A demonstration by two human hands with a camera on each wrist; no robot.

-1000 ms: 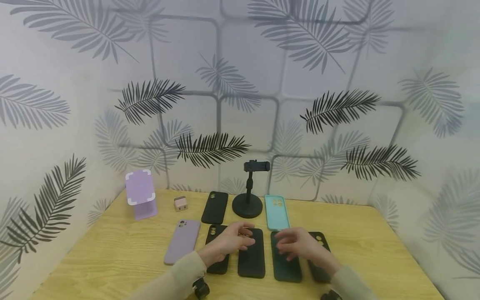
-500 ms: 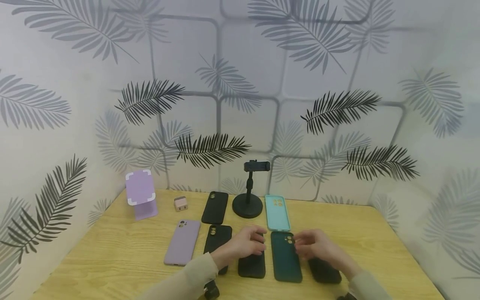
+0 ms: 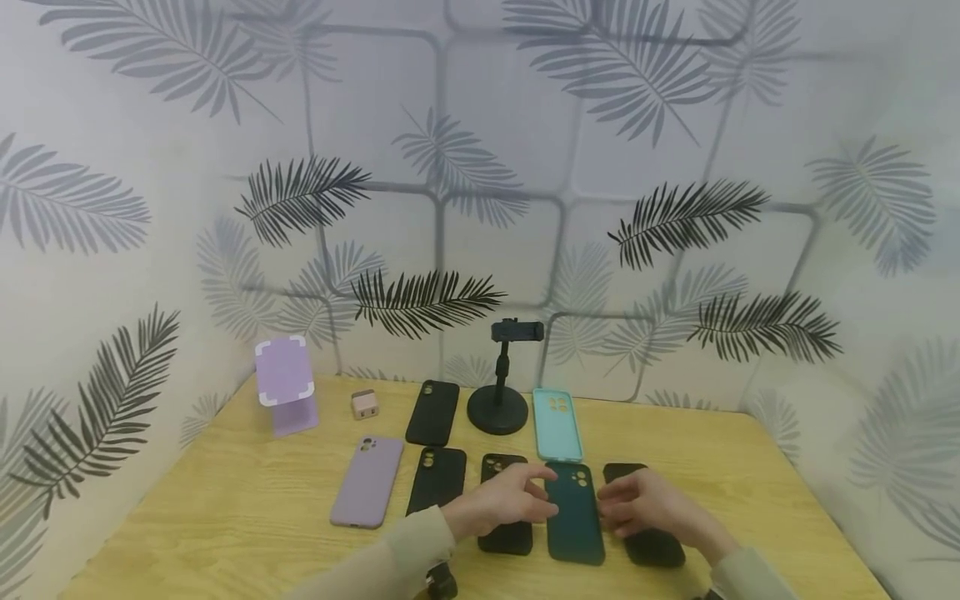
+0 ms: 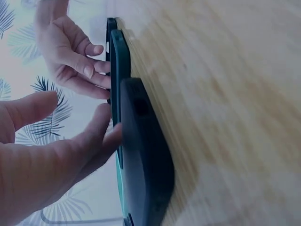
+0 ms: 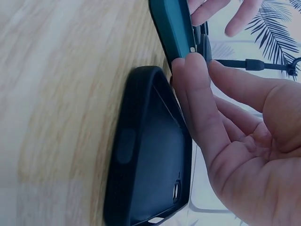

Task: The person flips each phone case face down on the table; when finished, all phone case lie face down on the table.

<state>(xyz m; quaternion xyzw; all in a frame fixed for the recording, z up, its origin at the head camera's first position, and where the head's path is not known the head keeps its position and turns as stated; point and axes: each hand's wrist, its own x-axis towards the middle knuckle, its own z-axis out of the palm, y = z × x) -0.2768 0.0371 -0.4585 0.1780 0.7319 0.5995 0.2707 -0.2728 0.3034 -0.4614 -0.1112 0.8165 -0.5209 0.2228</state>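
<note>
Left hand (image 3: 517, 496), relaxed and empty, hovers by the left side of the green phone case (image 3: 574, 527); right hand (image 3: 654, 504), equally loose, at its right, contact hard to call. Case lies flat, nearer the desk's right edge than its left (image 3: 187, 508). Looks like straightening; light, even fingertip pressure needed next.

Tabletop (image 3: 765, 483) free rightward, stand (image 3: 498, 403) obstructing back centre
</note>
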